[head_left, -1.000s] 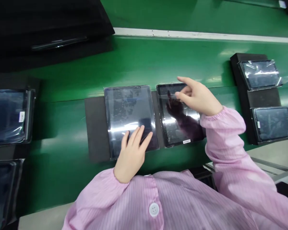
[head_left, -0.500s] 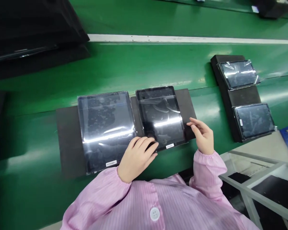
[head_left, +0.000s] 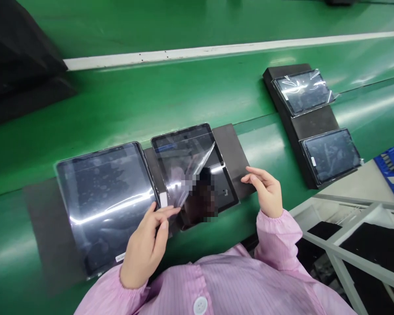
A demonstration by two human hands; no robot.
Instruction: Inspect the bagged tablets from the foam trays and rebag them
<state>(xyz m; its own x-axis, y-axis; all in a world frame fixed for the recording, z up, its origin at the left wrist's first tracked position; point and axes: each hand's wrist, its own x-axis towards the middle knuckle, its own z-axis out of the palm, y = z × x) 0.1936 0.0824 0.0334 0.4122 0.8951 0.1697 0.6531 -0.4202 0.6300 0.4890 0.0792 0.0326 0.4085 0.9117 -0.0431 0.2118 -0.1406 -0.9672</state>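
Two film-covered tablets lie side by side on a dark foam board (head_left: 231, 148). At the lower left corner of the right tablet (head_left: 230, 183), my left hand (head_left: 147, 245) has its fingertips closed on the clear film (head_left: 197, 168), which is folded back diagonally from the lower right of the screen. A white label (head_left: 163, 200) sits on the film beside these fingers. The left tablet (head_left: 108, 205) is covered in film, with a label at its bottom edge. My right hand (head_left: 267, 192) hovers by the board's right end, fingertips pinched together; anything between them is too small to see.
Farther right, another dark foam block (head_left: 315, 120) bears two smaller wrapped tablets. A blue tray (head_left: 392, 168) and a grey metal frame (head_left: 348, 236) stand at the right. Large black material (head_left: 16, 57) fills the upper left. A white strip (head_left: 184, 53) crosses the green surface.
The film on the right tablet has been lifted and folded back toward the left, its label now near my left hand. My left hand has moved left. The view has shifted and tilted.
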